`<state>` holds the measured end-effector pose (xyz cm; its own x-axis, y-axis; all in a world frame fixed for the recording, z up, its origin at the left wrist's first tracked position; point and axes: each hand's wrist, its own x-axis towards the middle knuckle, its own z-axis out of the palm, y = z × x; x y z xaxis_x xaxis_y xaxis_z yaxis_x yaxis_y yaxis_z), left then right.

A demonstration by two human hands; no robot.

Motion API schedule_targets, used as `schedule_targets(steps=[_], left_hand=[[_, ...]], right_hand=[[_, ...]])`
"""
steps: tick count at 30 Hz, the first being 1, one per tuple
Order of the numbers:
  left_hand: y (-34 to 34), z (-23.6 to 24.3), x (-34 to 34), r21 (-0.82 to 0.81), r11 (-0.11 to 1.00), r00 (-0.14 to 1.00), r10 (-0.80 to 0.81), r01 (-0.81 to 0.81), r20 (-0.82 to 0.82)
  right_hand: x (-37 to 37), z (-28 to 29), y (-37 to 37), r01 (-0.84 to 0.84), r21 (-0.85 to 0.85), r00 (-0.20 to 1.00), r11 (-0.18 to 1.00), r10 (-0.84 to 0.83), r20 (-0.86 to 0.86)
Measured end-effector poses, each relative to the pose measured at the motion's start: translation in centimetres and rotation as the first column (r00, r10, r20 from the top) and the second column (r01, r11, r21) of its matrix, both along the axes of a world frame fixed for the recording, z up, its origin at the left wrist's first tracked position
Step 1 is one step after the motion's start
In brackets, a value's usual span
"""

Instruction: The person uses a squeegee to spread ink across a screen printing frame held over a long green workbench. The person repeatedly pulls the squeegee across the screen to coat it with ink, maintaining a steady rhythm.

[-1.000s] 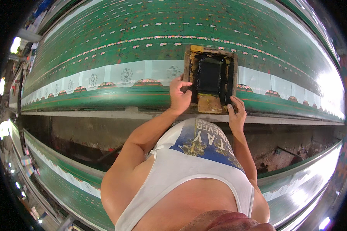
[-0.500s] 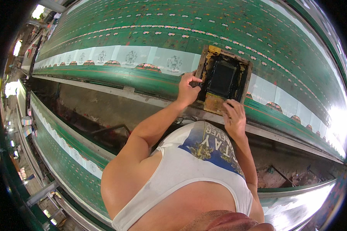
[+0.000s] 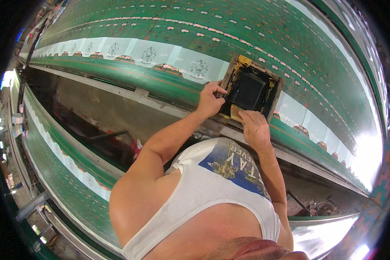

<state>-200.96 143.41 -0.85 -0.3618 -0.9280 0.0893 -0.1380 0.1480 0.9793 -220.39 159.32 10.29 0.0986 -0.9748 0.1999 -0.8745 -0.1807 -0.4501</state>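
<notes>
Wooden block (image 3: 236,113) — right fingers (image 3: 248,115) bunched on it — left fingers (image 3: 221,91) against frame (image 3: 261,69)

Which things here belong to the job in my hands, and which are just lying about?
Seem in use:
- wooden frame, left hand at its edge
- wooden block, right hand on it
- white printed panels either side
- green table

Seem apart:
- second table, lower left
- rubble, lower right
</notes>
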Motion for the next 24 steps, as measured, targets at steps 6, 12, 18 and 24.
schedule_targets(steps=[6,12,18,24], left_hand=[[0.2,-0.9,-0.6,-0.030,0.999,0.998,0.030,-0.032,-0.050],[-0.1,-0.6,-0.4,-0.061,0.998,0.999,0.018,-0.021,-0.051],[0.0,-1.4,-1.0,-0.107,0.994,0.998,-0.001,-0.005,-0.057],[0.1,-0.7,-0.1,-0.138,0.989,0.995,-0.037,0.050,0.094]], right_hand=[[-2.3,2.0,-1.7,-0.056,0.235,0.998,0.970,0.053,0.019],[-7.1,1.2,-8.1,0.034,0.248,0.998,0.968,-0.044,0.033],[-9.9,-1.6,-12.4,0.188,-0.034,0.982,0.982,-0.189,-0.024],[-6.8,0.2,-11.1,0.190,0.156,0.982,0.969,-0.185,-0.047]])
